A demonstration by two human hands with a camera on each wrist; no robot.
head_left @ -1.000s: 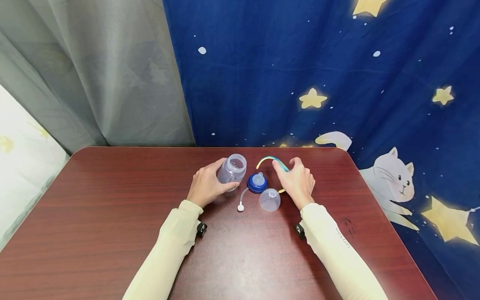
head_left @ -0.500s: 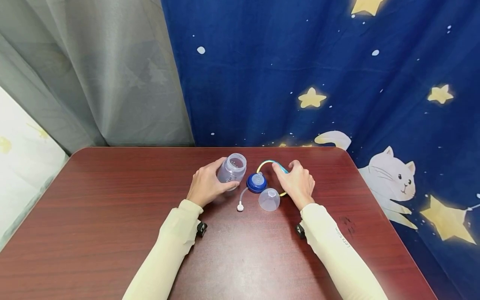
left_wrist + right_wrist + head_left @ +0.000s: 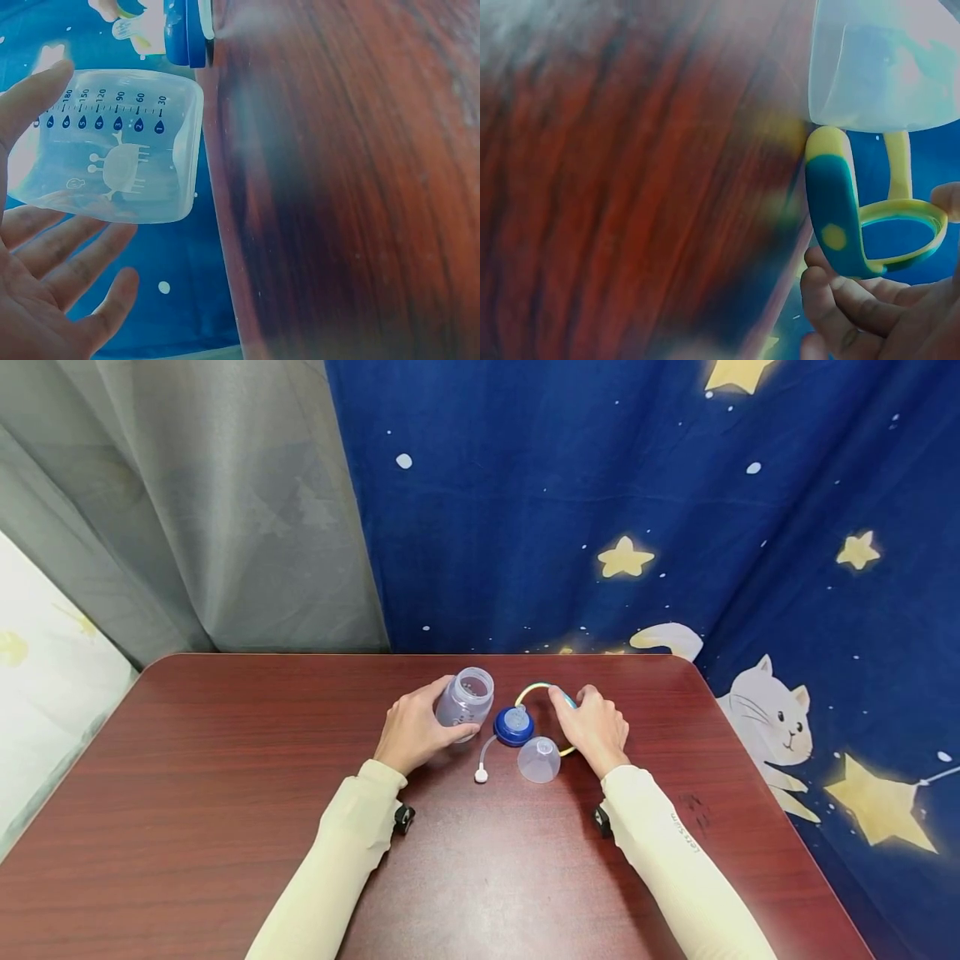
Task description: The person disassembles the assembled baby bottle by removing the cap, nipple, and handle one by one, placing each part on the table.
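My left hand (image 3: pixel 412 727) grips a clear baby bottle (image 3: pixel 467 702) from its left side, thumb in front. The bottle has no top on it, and its mouth faces up. Blue measuring marks show on its wall in the left wrist view. My right hand (image 3: pixel 597 727) holds a yellow and teal bottle handle (image 3: pixel 832 214), a ring with two curved arms. Between the hands, a blue collar (image 3: pixel 514 737) with a clear teat lies on the table. A thin straw (image 3: pixel 487 750) with a white weighted end runs from it. In front sits a clear dome cap (image 3: pixel 538 762).
The reddish-brown wooden table (image 3: pixel 262 793) spreads out around the hands. Behind it hang a grey curtain (image 3: pixel 262 510) and a blue star-patterned curtain (image 3: pixel 510 510). Dark smudges (image 3: pixel 696 810) mark the tabletop at the right.
The bottle handle has tipped in my right hand, its far yellow arm now lower and closer to the teat. The left hand and bottle stay put.
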